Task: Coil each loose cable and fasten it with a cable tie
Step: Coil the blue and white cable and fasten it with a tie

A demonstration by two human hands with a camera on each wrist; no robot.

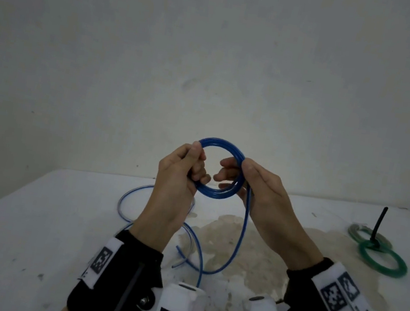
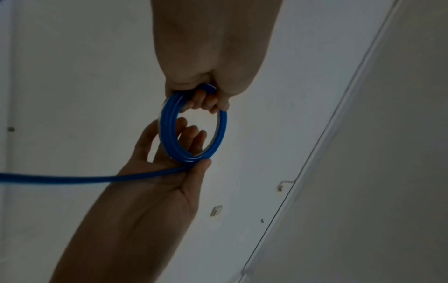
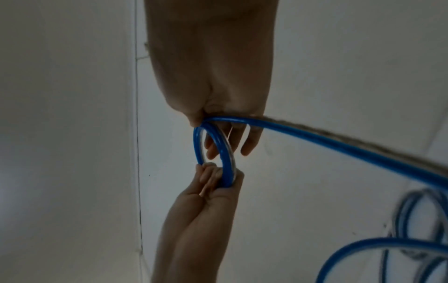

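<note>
A blue cable point(image 1: 215, 192) is wound into a small coil of several turns, held upright above the table between both hands. My left hand point(image 1: 197, 161) grips the coil's left side with curled fingers and the thumb on top. My right hand point(image 1: 233, 170) pinches the right side between thumb and fingers. In the left wrist view the right hand's thumb point(image 2: 201, 164) presses the strand onto the coil point(image 2: 169, 134). The loose tail point(image 1: 238, 241) drops from my right hand to the table and loops away point(image 3: 339, 145). No cable tie is in either hand.
The white, stained table point(image 1: 27, 221) carries the blue cable's slack loops point(image 1: 127, 197) at left centre. At the right lies a green cable coiled in two rings point(image 1: 380, 260), bound by a black cable tie point(image 1: 378, 226) that sticks up. A plain wall stands behind.
</note>
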